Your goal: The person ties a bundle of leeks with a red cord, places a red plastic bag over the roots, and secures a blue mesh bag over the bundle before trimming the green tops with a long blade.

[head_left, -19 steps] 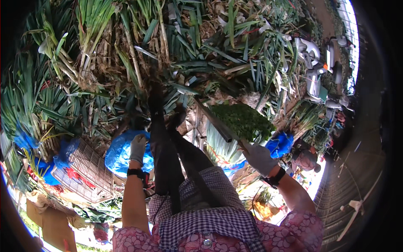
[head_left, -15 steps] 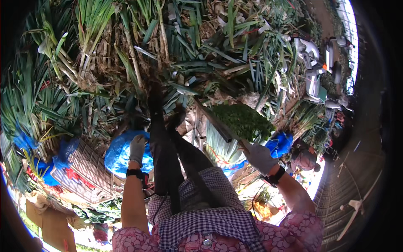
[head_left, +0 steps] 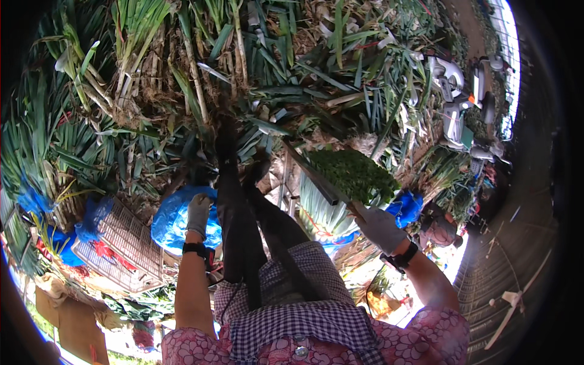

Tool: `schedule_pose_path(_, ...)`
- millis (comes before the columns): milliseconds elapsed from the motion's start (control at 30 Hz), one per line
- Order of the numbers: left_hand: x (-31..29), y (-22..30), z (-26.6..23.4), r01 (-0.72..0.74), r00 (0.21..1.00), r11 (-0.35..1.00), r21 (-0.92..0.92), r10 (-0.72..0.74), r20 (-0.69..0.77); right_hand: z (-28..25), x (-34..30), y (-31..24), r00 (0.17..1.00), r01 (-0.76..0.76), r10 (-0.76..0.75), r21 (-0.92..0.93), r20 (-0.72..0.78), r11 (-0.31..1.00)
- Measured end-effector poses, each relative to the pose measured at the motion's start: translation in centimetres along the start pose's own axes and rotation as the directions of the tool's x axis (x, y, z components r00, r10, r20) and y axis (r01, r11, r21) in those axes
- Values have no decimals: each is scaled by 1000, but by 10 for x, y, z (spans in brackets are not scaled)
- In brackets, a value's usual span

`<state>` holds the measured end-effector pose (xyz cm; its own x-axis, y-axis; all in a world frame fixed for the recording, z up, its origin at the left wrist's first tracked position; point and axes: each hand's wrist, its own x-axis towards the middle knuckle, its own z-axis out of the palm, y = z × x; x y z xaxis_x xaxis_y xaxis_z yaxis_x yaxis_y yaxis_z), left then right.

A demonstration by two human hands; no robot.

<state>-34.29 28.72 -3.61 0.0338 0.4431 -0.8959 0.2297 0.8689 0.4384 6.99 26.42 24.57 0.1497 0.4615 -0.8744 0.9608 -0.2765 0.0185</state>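
Note:
My left hand [head_left: 198,214], in a light grey glove, is above a blue plastic bag [head_left: 167,222] beside my left leg. Its fingers are curled in, and what they hold, if anything, is hidden. On the other side, my gloved right hand [head_left: 379,229] is closed around the wooden handle [head_left: 354,210] of a long, flat, blade-like tool [head_left: 313,173], which slants away to the far left. Just beyond the tool is a mass of chopped-looking greens [head_left: 354,175]. Between my legs and the tool stands a pale green bundle of leeks [head_left: 319,210] with a red tie.
Leeks [head_left: 140,67] with rooty ends are heaped across the far side. A pale plastic crate [head_left: 121,246] is at left. Another blue bag [head_left: 406,208] lies right of my right hand, near another person [head_left: 438,226]. A scooter [head_left: 453,103] stands at far right.
The view has shifted very slightly. Both hands, the tool and the blue bag keep nearly the same places.

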Motion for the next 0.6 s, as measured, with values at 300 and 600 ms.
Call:
schedule_pose_path(300,0,1,-3,0,1000,1000,-23,0,18,18,5,12,999,-39,41,-98,28,994)
schedule_pose_path(600,4,-10,-8,12,1000,999,-46,-12,7,1,-10,-14,993,-96,106,-167,53,981)
